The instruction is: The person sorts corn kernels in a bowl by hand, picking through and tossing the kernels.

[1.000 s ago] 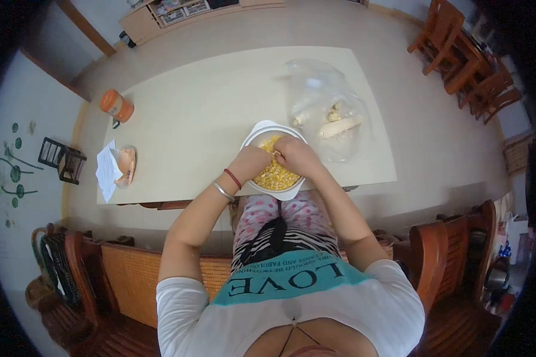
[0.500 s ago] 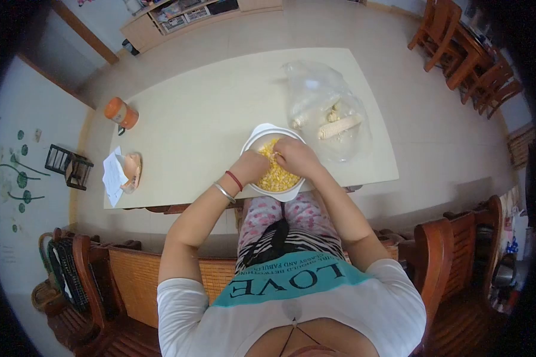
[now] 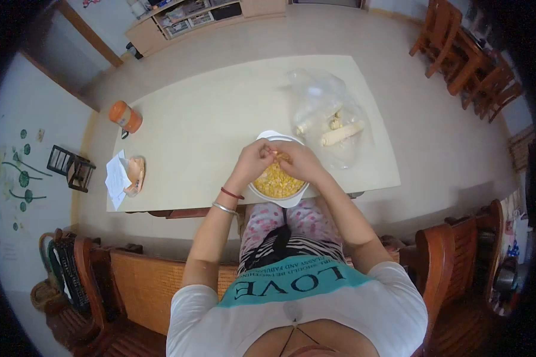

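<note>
"Where are the hands?"

"Both over the white bowl, knuckles raised and fingertips nearly meeting above the far half of it."

"How far open is the left hand?"

"Barely. Thumb and forefinger are drawn together at the tips, the other fingers curled under. I can't tell whether anything small is pinched there."

"And the right hand?"

"Fingers bent inward, pointing down toward the left fingertips. Their ends are partly hidden, so I can't say how tightly they close or what they grip."

"What's in the bowl?"

"Loose yellow corn kernels, spread below the hands. The bowl sits at the near edge of the pale table, its near handle reaching past that edge."

"Anything close by?"

"To the right, a clear plastic bag with a pale corn cob, in it or on it, I can't tell which. Well off to the left stands an orange-lidded container."
</note>
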Action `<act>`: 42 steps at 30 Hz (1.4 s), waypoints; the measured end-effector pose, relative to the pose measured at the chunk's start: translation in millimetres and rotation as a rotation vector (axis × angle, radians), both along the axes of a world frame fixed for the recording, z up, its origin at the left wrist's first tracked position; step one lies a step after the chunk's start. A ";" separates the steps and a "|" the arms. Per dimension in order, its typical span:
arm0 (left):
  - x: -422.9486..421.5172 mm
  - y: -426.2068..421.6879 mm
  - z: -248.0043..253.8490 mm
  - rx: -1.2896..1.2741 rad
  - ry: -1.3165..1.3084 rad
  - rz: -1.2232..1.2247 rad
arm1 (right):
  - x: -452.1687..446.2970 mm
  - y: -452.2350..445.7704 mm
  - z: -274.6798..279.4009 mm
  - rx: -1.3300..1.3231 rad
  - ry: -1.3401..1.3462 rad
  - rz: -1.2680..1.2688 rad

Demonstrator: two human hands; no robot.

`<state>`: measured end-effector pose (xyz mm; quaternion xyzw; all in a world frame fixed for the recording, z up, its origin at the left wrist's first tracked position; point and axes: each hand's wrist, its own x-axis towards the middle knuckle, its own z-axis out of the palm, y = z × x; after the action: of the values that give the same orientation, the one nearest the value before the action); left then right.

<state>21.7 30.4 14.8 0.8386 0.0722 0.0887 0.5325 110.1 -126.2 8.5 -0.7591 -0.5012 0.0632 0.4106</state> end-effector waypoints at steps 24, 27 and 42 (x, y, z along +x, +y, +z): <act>-8.8 -12.6 -18.1 -0.368 -0.191 0.154 | -1.6 15.8 -23.2 0.173 0.733 -0.077; -8.2 -12.6 -19.7 -0.341 -0.227 0.144 | -3.0 14.5 -20.1 0.202 0.744 -0.083; -9.1 -12.5 -14.2 -0.071 -0.335 0.150 | -1.1 12.7 -17.9 0.166 0.812 -0.042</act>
<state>12.7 17.9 0.5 0.7851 0.0478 0.2640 0.5583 109.0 -113.5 -9.4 -0.6471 -0.2864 0.3084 0.6357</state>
